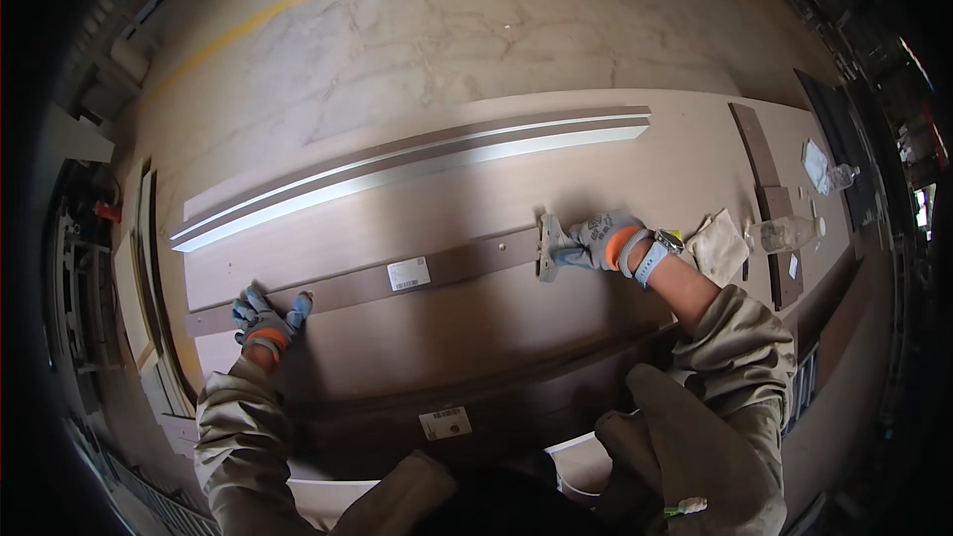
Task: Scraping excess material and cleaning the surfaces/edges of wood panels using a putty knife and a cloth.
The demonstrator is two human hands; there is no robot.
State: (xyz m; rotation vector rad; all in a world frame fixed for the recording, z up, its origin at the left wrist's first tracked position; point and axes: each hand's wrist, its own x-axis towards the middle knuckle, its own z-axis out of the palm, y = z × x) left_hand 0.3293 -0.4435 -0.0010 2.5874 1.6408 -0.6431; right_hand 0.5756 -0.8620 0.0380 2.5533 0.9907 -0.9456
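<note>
Head view: one dark brown flat strip [367, 282], with a white label [407, 274], laid across a pale board [377, 326]. Strip located between the hands, its left part under the left hand, its right part reaching the piece at the right hand.

Left hand [263, 320]: grey glove, orange cuff band; fingers and thumb spread wide, resting on the strip.

Right hand [602, 241]: matching glove, wristwatch [667, 241]; fingers closed on a greyish flat piece [547, 248], which stands across the strip.

Hard to make out: the kind of greyish piece; whether the strip ends at it or runs beneath. Partly hidden: right fingertips, behind the piece. Lower dark board [444, 445]: in shadow, partly covered by the person's clothing [695, 437]. Outer surroundings: dark, cut off by the fisheye rim.
</note>
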